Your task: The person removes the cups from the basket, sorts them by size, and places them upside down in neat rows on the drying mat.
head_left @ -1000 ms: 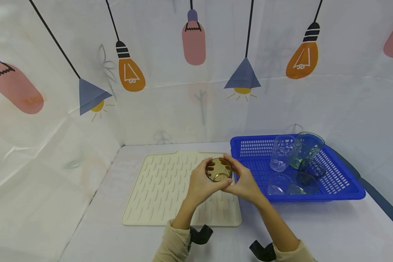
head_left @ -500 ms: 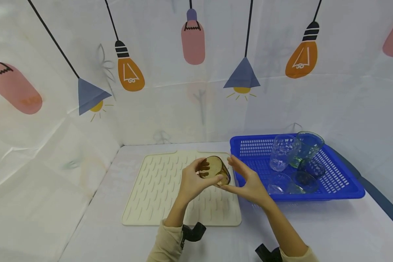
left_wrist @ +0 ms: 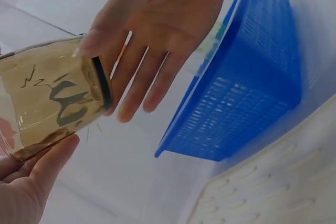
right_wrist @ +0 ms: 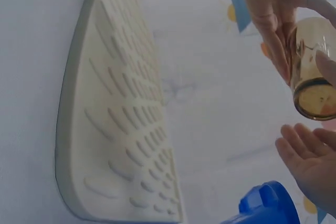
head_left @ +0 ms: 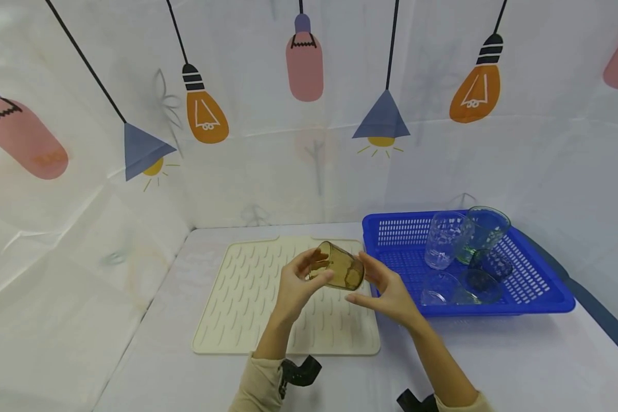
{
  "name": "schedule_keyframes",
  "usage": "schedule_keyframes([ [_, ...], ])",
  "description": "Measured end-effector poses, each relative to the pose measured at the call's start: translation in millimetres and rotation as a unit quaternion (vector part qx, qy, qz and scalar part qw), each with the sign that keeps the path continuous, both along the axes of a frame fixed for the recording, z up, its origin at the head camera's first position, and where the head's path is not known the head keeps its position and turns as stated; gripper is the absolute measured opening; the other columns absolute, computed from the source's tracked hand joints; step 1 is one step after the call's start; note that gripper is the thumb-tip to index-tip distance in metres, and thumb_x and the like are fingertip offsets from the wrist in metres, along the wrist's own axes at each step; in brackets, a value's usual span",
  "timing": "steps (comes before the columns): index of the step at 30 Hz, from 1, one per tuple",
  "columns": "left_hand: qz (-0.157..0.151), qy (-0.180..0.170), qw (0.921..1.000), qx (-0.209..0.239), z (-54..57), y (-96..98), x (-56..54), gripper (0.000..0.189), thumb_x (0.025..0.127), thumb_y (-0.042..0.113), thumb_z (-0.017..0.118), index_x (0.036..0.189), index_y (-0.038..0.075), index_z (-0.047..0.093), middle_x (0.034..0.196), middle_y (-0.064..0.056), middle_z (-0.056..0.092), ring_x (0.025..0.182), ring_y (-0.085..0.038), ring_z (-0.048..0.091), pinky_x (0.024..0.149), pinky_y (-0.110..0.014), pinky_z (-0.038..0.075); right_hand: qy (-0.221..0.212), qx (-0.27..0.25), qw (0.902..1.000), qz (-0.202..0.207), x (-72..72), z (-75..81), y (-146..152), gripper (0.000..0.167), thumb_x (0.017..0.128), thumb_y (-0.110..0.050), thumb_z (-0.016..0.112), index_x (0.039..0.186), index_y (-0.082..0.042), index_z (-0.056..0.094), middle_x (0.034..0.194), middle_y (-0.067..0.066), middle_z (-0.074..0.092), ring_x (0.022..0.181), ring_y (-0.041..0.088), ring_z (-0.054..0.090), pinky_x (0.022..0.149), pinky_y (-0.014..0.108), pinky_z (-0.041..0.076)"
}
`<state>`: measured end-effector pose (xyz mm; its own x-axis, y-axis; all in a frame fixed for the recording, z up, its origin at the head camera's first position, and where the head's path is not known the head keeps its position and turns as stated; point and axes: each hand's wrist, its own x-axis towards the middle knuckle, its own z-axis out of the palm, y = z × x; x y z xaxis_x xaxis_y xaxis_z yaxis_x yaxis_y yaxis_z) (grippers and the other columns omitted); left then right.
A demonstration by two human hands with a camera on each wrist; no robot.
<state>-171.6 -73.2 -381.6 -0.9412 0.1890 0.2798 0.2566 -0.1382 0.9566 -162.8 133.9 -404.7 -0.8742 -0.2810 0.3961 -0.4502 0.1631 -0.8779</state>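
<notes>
An amber drinking glass (head_left: pixel 347 271) is held on its side above the mat, mouth toward the left and base toward the right. My left hand (head_left: pixel 292 289) grips it near the mouth, thumb in front and fingers behind. Close to the base is my right hand (head_left: pixel 393 293), with its fingers spread and straight. In the left wrist view that right hand (left_wrist: pixel 168 27) shows its palm beside the glass (left_wrist: pixel 55 95); its thumb tip overlaps the glass edge, and whether it touches I cannot tell. The right wrist view shows a gap between the right fingertips (right_wrist: pixel 292 136) and the glass base (right_wrist: pixel 316 100).
A cream ridged drying mat (head_left: pixel 247 309) lies flat on the white table (head_left: pixel 154 343). To its right stands a blue plastic basket (head_left: pixel 541 292) holding several glasses, including a clear tumbler (head_left: pixel 439 243) and a greenish glass (head_left: pixel 489 226). A printed white curtain (head_left: pixel 268 183) hangs behind.
The amber glass has turned from mouth facing me to lying sideways, base rightward. Both hands held it earlier; the right fingers have straightened off it, while the left hand has shifted slightly left.
</notes>
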Motion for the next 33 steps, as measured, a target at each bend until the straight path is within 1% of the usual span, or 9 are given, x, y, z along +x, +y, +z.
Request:
schedule_keyframes([
  [4, -0.007, -0.016, 0.999, 0.041, -4.4, 1.8, 0.9, 0.06, 0.082, 0.011, 0.071, 0.131, -0.009, 0.045, 0.125, -0.025, 0.053, 0.113, -0.028, 0.055, 0.087, -0.022, 0.051, -0.024, -0.072, 0.9965, 0.036, -1.4, 0.7, -6, 0.077, 0.073, 0.006, 0.076, 0.138, 0.011, 0.035, 0.135, 0.029, 0.045, 0.117, 0.011, 0.054, 0.097, 0.022, 0.044],
  [6, -0.012, -0.025, 0.9977, 0.061, -5.8, 2.8, 1.7, 0.062, 0.082, 0.015, 0.071, 0.132, -0.01, 0.043, 0.127, -0.025, 0.051, 0.115, -0.026, 0.054, 0.09, -0.022, 0.05, -0.036, -0.102, 0.9929, 0.051, -1.9, 1.1, -9, 0.075, 0.073, 0.007, 0.075, 0.137, 0.012, 0.035, 0.132, 0.03, 0.046, 0.113, 0.007, 0.055, 0.095, 0.021, 0.046],
  [9, -0.024, -0.033, 0.9944, 0.098, -7.8, 4.5, 2.7, 0.069, 0.082, 0.021, 0.073, 0.132, -0.013, 0.04, 0.129, -0.025, 0.049, 0.117, -0.023, 0.053, 0.093, -0.023, 0.048, -0.049, -0.129, 0.9885, 0.061, -2.4, 1.0, -12, 0.073, 0.075, 0.007, 0.074, 0.136, 0.012, 0.035, 0.127, 0.028, 0.048, 0.111, 0.018, 0.057, 0.092, 0.023, 0.049],
  [13, -0.042, -0.042, 0.988, 0.143, -10.7, 7.3, 3.0, 0.073, 0.082, 0.022, 0.073, 0.132, -0.015, 0.036, 0.127, -0.022, 0.049, 0.112, -0.017, 0.056, 0.093, -0.025, 0.049, -0.051, -0.14, 0.9871, 0.059, -3.1, 1.1, -13, 0.069, 0.076, 0.005, 0.073, 0.135, 0.011, 0.037, 0.12, 0.019, 0.054, 0.108, 0.028, 0.059, 0.088, 0.028, 0.053],
  [18, -0.056, -0.051, 0.9841, 0.161, -13.2, 8.5, 2.9, 0.064, 0.086, 0.014, 0.065, 0.134, -0.015, 0.034, 0.125, -0.018, 0.048, 0.108, -0.015, 0.058, 0.093, -0.029, 0.05, -0.051, -0.156, 0.9846, 0.061, -4.0, 1.4, -14, 0.067, 0.078, 0.005, 0.072, 0.135, 0.012, 0.036, 0.117, 0.012, 0.056, 0.105, 0.021, 0.06, 0.087, 0.026, 0.053],
  [22, -0.062, -0.054, 0.9851, 0.151, -14.4, 6.7, 2.4, 0.066, 0.087, 0.014, 0.064, 0.136, -0.016, 0.031, 0.129, -0.024, 0.046, 0.108, -0.014, 0.057, 0.095, -0.028, 0.048, -0.051, -0.157, 0.9848, 0.053, -4.9, 1.7, -14, 0.066, 0.079, 0.004, 0.071, 0.135, 0.01, 0.037, 0.117, 0.01, 0.057, 0.104, 0.014, 0.06, 0.086, 0.023, 0.052],
  [27, -0.071, -0.049, 0.989, 0.12, -16.4, 2.1, 1.8, 0.08, 0.085, 0.028, 0.072, 0.138, -0.015, 0.03, 0.135, -0.032, 0.04, 0.115, -0.017, 0.054, 0.097, -0.026, 0.046, -0.049, -0.15, 0.9869, 0.036, -7.9, 4.0, -13, 0.062, 0.081, 0.003, 0.069, 0.135, 0.007, 0.039, 0.12, 0.012, 0.057, 0.107, 0.013, 0.059, 0.09, 0.022, 0.05],
  [30, -0.055, -0.046, 0.9938, 0.085, -19.8, -2.7, 3.1, 0.083, 0.082, 0.03, 0.074, 0.139, -0.012, 0.032, 0.136, -0.03, 0.042, 0.119, -0.023, 0.052, 0.097, -0.025, 0.046, -0.05, -0.142, 0.9882, 0.03, -12.9, 5.3, -11, 0.061, 0.083, 0.001, 0.068, 0.136, 0.006, 0.038, 0.123, 0.017, 0.055, 0.108, 0.013, 0.059, 0.09, 0.022, 0.05],
  [33, -0.024, -0.039, 0.9982, 0.038, -25.2, -10.1, 7.1, 0.077, 0.082, 0.022, 0.074, 0.139, -0.01, 0.034, 0.133, -0.026, 0.047, 0.12, -0.03, 0.052, 0.094, -0.025, 0.048, -0.062, -0.134, 0.9888, 0.024, -20.7, 6.9, -10, 0.06, 0.084, 0.0, 0.068, 0.136, 0.006, 0.038, 0.123, 0.021, 0.054, 0.106, 0.014, 0.06, 0.088, 0.022, 0.051],
])
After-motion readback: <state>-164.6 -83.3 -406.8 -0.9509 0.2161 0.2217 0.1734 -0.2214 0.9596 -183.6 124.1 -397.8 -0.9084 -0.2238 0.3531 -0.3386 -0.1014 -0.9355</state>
